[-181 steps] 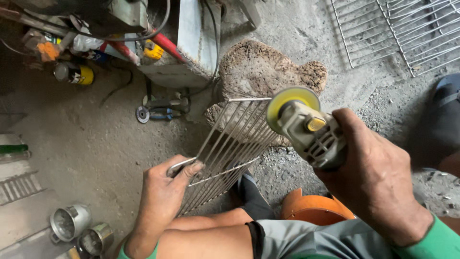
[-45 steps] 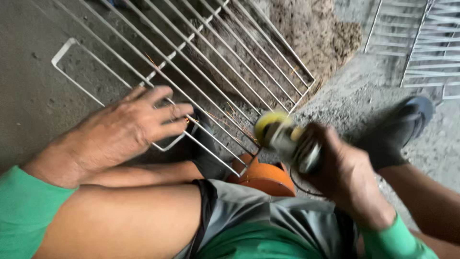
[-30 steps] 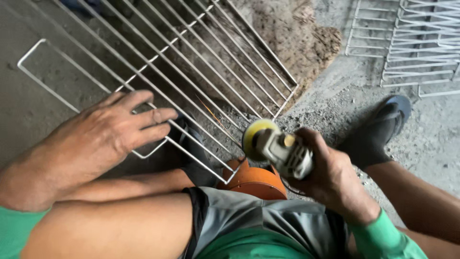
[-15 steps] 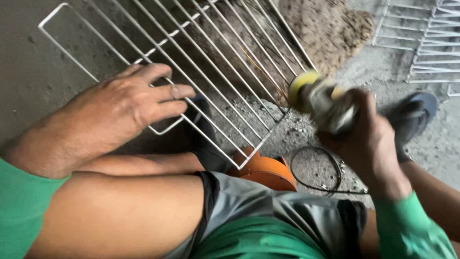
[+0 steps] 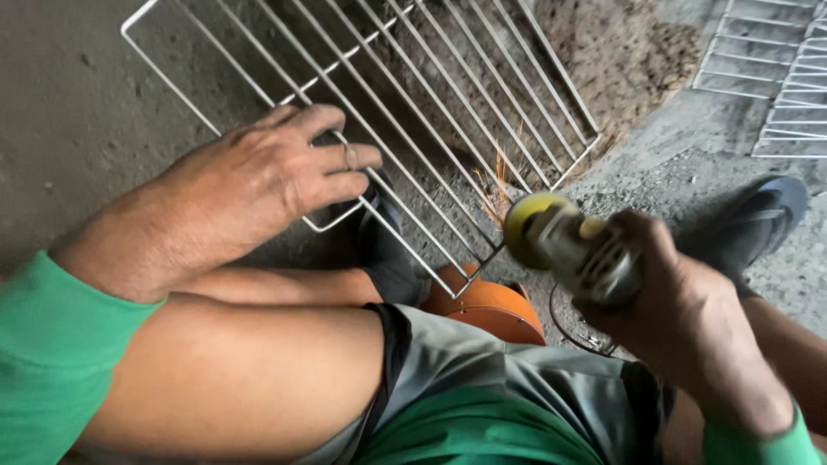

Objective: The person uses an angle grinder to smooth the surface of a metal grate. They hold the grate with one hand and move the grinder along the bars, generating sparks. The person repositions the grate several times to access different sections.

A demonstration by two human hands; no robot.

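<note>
Pressing hand: the left hand (image 5: 258, 176) lies palm-down on the white wire rack (image 5: 405, 103), fingers spread flat toward three o'clock, holding nothing.
Grinding hand: the right hand (image 5: 680, 301) has its fingers wrapped tight round an angle grinder (image 5: 568, 250), wrist bent, tool aimed at ten o'clock.
Rack: tilted over the concrete floor (image 5: 77, 112), its near corner at six o'clock by an orange stool (image 5: 487, 306).
Contact: orange sparks (image 5: 500, 176) rise by the disc; it probably touches a wire, though blur hides it.
Background: more racks (image 5: 767, 77) at two o'clock.
</note>
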